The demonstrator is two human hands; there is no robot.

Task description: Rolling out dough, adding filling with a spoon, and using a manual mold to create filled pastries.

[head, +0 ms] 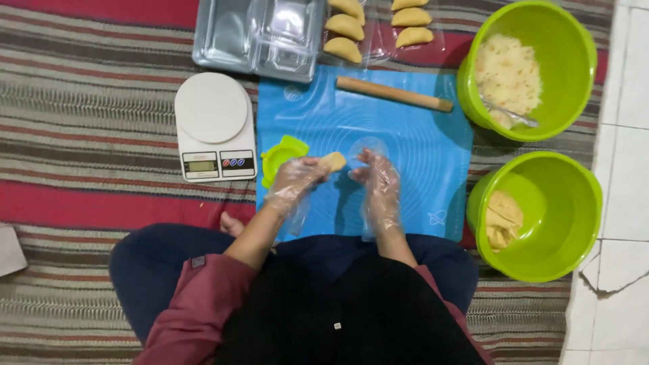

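- The left hand [297,179], in a loose clear plastic glove, has its fingers curled round a small piece of dough [333,161], pinching it at the fingertips above the blue mat [419,155].
- The right hand [378,186], gloved the same way, hangs just beside the dough with its fingers half spread and slightly bent; it holds nothing, and whether its fingertips touch the dough I cannot tell.
- The dough sits over the near-left part of the mat, between the two hands.
- A green round mould [280,155] lies at the mat's left edge, just beside the left hand.
- A wooden rolling pin [394,94] rests along the mat's far edge, tilted a little.
- A white kitchen scale [214,126] stands on the striped rug [88,135], left of the mat.
- A clear plastic tray [230,37] lies beyond the mat's far-left corner, with folded pastries [345,27] next to it on a clear sheet.
- Off the mat's right edge stand two green bowls: the far bowl [568,54] holds a pale filling and a spoon [512,115], the near bowl [561,196] holds lumps of dough.
- The person sits cross-legged at the mat's near edge, on the rug.
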